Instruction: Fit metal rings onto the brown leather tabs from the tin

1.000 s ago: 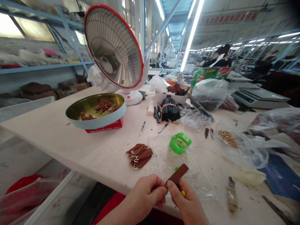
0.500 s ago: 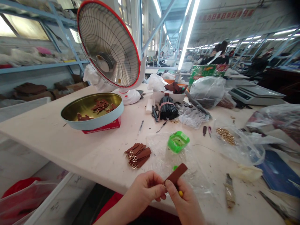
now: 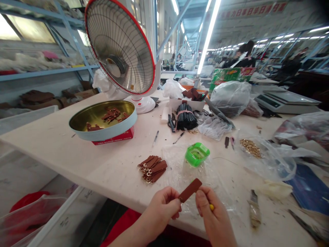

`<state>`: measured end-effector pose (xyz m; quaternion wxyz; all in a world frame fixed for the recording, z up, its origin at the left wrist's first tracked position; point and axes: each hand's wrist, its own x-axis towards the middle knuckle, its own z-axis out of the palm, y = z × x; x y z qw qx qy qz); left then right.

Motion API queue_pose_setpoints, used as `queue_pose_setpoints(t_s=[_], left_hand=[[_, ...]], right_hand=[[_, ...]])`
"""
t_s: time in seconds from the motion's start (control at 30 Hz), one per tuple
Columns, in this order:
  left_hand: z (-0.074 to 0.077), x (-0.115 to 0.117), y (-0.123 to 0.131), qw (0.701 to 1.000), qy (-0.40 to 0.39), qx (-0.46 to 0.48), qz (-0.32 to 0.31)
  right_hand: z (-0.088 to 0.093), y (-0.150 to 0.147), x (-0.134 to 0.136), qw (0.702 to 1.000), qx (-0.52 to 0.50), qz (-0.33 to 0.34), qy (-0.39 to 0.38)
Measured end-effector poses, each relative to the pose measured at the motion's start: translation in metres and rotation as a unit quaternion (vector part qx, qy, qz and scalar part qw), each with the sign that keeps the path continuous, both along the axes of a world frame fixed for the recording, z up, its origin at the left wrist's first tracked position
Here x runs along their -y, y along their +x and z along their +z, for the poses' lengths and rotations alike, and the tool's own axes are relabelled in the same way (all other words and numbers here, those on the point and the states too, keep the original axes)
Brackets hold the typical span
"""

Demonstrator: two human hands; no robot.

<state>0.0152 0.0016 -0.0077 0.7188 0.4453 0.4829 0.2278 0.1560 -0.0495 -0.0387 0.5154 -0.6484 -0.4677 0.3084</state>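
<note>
My left hand [image 3: 164, 209] pinches the near end of a brown leather strip [image 3: 190, 189], which slants up to the right over the table's front edge. My right hand [image 3: 213, 216] is closed beside it, a small yellow thing [image 3: 211, 207] showing between its fingers; I cannot make out what it is. Its thumb stands just right of the strip, apart from it. A pile of brown strips with metal rings [image 3: 153, 168] lies just beyond my left hand. A green plastic container [image 3: 197, 154] sits on clear plastic film [image 3: 180, 171] ahead of my hands.
A round tin [image 3: 102, 132] with brown pieces rests on a red box beside a red-rimmed fan heater [image 3: 119, 48]. A black bundle [image 3: 185, 118], pens, plastic bags, a bag of gold rings [image 3: 250, 147] and a scale [image 3: 285, 101] crowd the back and right. A person stands far behind.
My right hand has come off the strip and shifted slightly right; before, both hands pinched its near end. The strip now lies flatter, held by my left hand alone.
</note>
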Motion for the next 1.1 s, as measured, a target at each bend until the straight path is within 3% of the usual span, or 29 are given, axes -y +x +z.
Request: queue_pose_setpoints(t_s=[0.13, 0.33, 0.53, 0.67, 0.77, 0.9, 1.0, 1.1], left_hand=[[0.0, -0.002, 0.001, 1.0, -0.005, 0.003, 0.003], [-0.005, -0.009, 0.001, 1.0, -0.016, 0.021, -0.009], [-0.01, -0.019, 0.002, 0.999, -0.045, 0.004, 0.007], [-0.013, -0.023, 0.003, 0.998, -0.048, -0.004, 0.027], [-0.012, -0.022, 0.005, 0.999, -0.035, -0.017, 0.024], [-0.009, -0.016, 0.008, 1.0, -0.028, -0.01, 0.0], [-0.006, -0.008, 0.007, 0.999, -0.031, 0.011, -0.016], [0.0, -0.001, 0.003, 0.998, -0.034, 0.03, -0.034]], right_hand=[[0.004, 0.027, 0.002, 0.993, -0.027, -0.116, 0.018], [-0.011, 0.051, -0.007, 0.973, -0.059, -0.218, 0.042], [-0.031, 0.048, -0.032, 0.98, -0.029, -0.19, 0.04], [-0.042, 0.048, -0.034, 0.983, -0.036, -0.177, 0.034], [-0.033, 0.045, -0.023, 0.978, -0.055, -0.199, 0.036], [0.0, 0.033, -0.004, 0.95, -0.179, -0.227, 0.117], [0.021, 0.023, 0.006, 0.933, -0.247, -0.192, 0.179], [0.026, 0.016, 0.011, 0.939, -0.242, -0.159, 0.184]])
